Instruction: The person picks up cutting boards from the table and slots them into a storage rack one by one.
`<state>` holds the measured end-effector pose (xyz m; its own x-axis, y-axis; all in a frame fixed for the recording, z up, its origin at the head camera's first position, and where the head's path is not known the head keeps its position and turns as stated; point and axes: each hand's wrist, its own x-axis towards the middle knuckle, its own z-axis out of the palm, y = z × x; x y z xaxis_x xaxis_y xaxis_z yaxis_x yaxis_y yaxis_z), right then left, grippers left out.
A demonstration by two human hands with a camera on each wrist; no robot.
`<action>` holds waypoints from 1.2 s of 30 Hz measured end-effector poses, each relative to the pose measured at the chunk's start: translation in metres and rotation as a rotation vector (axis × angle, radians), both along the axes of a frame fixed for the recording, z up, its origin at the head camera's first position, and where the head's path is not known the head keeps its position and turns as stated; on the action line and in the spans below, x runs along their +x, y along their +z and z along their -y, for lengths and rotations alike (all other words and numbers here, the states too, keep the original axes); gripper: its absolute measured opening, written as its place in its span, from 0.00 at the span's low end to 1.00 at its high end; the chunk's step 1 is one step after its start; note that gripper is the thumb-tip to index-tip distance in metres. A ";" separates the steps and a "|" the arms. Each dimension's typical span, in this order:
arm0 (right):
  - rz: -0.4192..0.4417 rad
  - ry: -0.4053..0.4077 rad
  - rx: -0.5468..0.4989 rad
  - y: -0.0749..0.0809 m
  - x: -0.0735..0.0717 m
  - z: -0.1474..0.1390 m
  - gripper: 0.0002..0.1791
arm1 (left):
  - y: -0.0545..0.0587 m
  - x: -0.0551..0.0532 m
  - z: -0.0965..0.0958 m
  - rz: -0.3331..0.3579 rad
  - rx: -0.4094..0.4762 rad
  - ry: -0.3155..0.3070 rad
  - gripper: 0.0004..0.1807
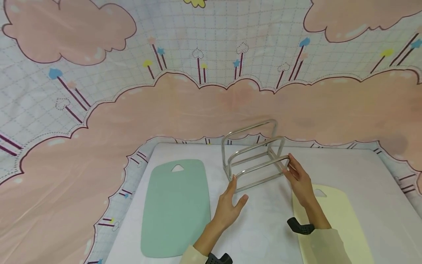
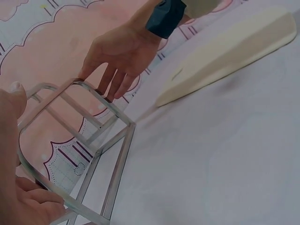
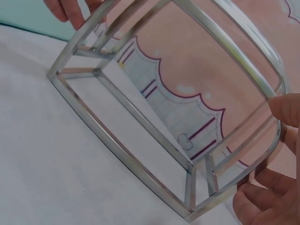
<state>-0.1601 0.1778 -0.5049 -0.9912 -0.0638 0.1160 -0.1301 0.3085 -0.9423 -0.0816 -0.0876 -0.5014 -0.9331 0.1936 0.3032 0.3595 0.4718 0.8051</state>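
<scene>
A silver metal rack (image 1: 257, 167) with several upright loops is between my hands, near the back of the white table. My left hand (image 1: 227, 209) holds its left side; in the head view the thumb is spread apart from the fingers. At the right end, my right hand (image 1: 300, 183) grips the front loop, with the thumb (image 3: 286, 110) near the top bar and the fingers (image 3: 265, 192) at the side bar. Whether the rack's base touches the table is unclear. A green cutting board (image 1: 176, 209) lies left of the hands. A pale yellow cutting board (image 1: 339, 209) lies partly under the right forearm.
White cloth covers the table (image 1: 263, 234). Behind it and at the sides hangs a patterned curtain (image 1: 197, 106) with pink clouds. A dark wrist device (image 1: 300, 226) is on the right wrist, and another (image 1: 219, 259) is on the left.
</scene>
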 end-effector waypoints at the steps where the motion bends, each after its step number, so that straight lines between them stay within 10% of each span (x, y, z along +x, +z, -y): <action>1: -0.001 0.001 -0.004 0.000 0.000 0.001 0.34 | 0.000 0.001 0.001 -0.002 -0.002 0.001 0.42; 36: 0.000 -0.005 0.011 0.004 0.026 0.022 0.31 | -0.005 0.019 0.032 -0.018 -0.054 0.018 0.43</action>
